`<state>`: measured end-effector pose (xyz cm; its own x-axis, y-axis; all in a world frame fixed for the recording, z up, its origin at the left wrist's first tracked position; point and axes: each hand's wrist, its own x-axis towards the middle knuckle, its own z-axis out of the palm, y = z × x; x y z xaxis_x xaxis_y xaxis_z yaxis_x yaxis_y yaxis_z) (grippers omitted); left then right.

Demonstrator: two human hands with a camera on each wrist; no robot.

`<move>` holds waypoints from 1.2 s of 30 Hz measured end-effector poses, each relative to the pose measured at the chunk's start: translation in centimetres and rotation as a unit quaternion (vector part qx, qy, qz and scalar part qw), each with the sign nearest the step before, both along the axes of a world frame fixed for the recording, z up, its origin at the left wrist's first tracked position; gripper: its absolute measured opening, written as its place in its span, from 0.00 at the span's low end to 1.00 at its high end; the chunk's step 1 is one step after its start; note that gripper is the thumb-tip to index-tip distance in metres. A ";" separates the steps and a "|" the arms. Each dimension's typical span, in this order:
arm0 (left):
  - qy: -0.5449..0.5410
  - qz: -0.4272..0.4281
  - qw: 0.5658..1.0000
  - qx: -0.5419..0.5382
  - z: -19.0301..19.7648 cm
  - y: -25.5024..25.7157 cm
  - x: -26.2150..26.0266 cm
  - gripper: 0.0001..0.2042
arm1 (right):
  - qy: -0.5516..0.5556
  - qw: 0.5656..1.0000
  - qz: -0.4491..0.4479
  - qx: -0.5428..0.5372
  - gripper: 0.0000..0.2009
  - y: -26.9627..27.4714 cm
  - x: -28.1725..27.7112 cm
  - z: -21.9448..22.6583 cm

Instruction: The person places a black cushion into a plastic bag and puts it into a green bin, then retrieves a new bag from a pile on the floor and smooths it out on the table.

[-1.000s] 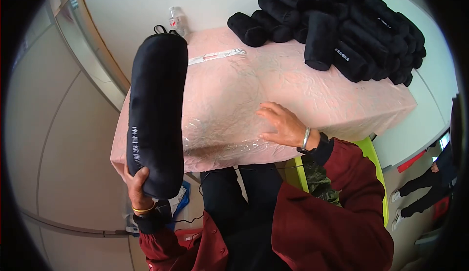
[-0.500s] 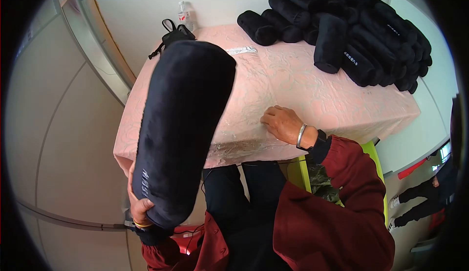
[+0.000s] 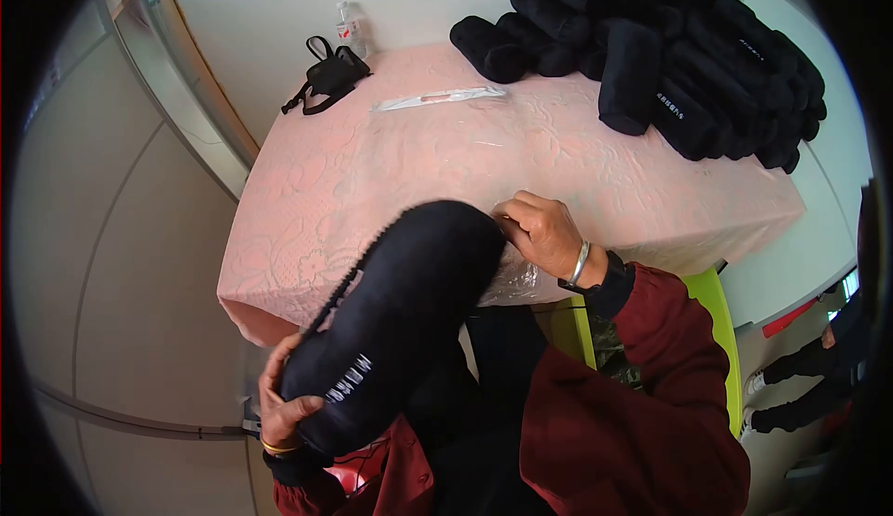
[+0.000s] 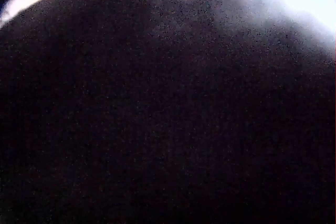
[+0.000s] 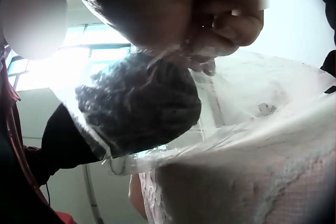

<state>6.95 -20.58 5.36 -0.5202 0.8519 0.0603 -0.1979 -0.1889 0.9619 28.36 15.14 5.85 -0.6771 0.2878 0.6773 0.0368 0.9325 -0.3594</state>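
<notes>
A black bolster pillow (image 3: 400, 316) with white lettering slants over the front edge of the table. My left hand (image 3: 285, 412) grips its lower end, thumb on top and fingers along the far side. Its black cloth (image 4: 168, 108) fills most of the left wrist view. A clear plastic bag (image 3: 517, 279) lies on the table and droops over the front edge. My right hand (image 3: 547, 235) pinches the bag by its mouth, close beside the pillow's upper end. In the right wrist view, the pillow's end (image 5: 142, 106) shows through the clear film, below my curled fingers.
A pink patterned cloth covers the table (image 3: 279, 237). Many black bolsters (image 3: 688, 60) are piled at the back right. A small black strapped bag (image 3: 333, 77) and a plastic bottle (image 3: 350, 30) stand at the back left. A yellow-green bin (image 3: 716, 316) stands below, at right.
My left hand has swung the pillow down and right, from upright to slanting beside my right hand. My right hand has gone from spread fingers to pinching the plastic bag.
</notes>
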 end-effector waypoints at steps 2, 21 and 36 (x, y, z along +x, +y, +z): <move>-0.004 0.041 0.999 0.018 1.0 -0.1 0.4 0.41 | 0.018 1.000 -0.012 0.004 0.04 -0.9 0.3 0.7; 0.151 0.019 0.988 0.019 4.2 6.7 3.2 0.36 | 0.182 0.971 0.121 -0.100 0.08 -6.2 -1.6 4.2; 0.302 0.112 0.947 0.001 1.1 11.6 4.3 0.35 | 0.176 0.959 0.171 -0.145 0.09 -8.3 1.0 3.2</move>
